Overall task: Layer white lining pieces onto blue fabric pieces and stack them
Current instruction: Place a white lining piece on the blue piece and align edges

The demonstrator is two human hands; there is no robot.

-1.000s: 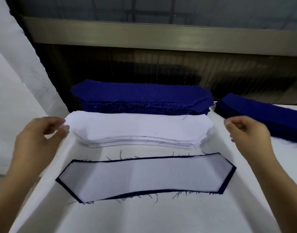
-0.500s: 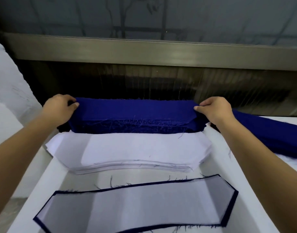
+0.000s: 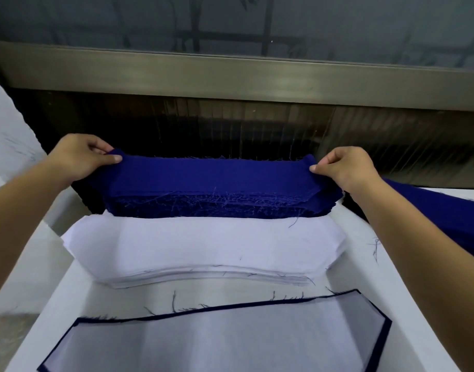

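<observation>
A stack of blue fabric pieces (image 3: 209, 205) lies at the far edge of the white table (image 3: 407, 304). My left hand (image 3: 82, 157) pinches the left end of the top blue piece (image 3: 211, 173), and my right hand (image 3: 345, 167) pinches its right end. Both ends are lifted slightly off the stack. In front of it sits a stack of white lining pieces (image 3: 203, 248). Nearest me lies a blue piece covered by a white lining (image 3: 217, 342), with only its blue border showing.
A second pile of blue fabric (image 3: 445, 210) lies at the right, partly behind my right forearm. Behind the table runs a dark ribbed panel under a metal ledge (image 3: 230, 73). A white wall (image 3: 5, 146) stands at the left.
Both hands went from hovering beside the white lining stack to the blue stack behind it, gripped the ends of the top blue piece and began lifting it. The view tilted up.
</observation>
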